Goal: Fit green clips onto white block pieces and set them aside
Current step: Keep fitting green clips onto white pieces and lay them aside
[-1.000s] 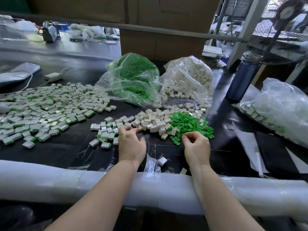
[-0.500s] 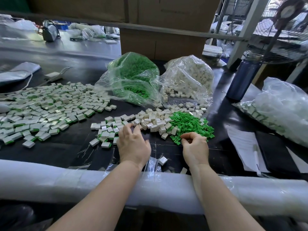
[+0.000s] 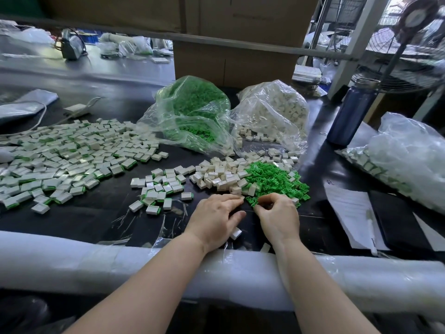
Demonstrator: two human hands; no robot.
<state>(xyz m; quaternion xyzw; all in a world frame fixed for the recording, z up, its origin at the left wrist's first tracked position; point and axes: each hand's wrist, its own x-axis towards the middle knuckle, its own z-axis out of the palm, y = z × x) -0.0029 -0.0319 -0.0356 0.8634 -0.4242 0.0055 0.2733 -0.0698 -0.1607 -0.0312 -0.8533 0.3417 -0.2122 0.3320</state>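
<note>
The right hand (image 3: 277, 216) sits just below centre, fingers curled, fingertips pinching at the near edge of a loose heap of green clips (image 3: 274, 178); whether one clip is already held between them is too small to tell. The left hand (image 3: 215, 216), close beside it at nine o'clock, lies palm down with fingers stretched flat, their tips touching the near edge of a pile of bare white blocks (image 3: 216, 175). That pile butts against the green heap, at twelve o'clock from the hands.

At ten o'clock from the hands lies a small cluster of finished pieces (image 3: 160, 189), white with a green edge, and farther toward nine o'clock a much larger spread of them (image 3: 62, 160). At the far side, toward twelve, two clear bags hold more green clips (image 3: 192, 109) and more white blocks (image 3: 277, 112).

This looks like the pick-up step: each hand is fetching one part. Next, the two parts likely need bringing together, aligning, and pressing firmly, then the finished piece goes left.
</note>
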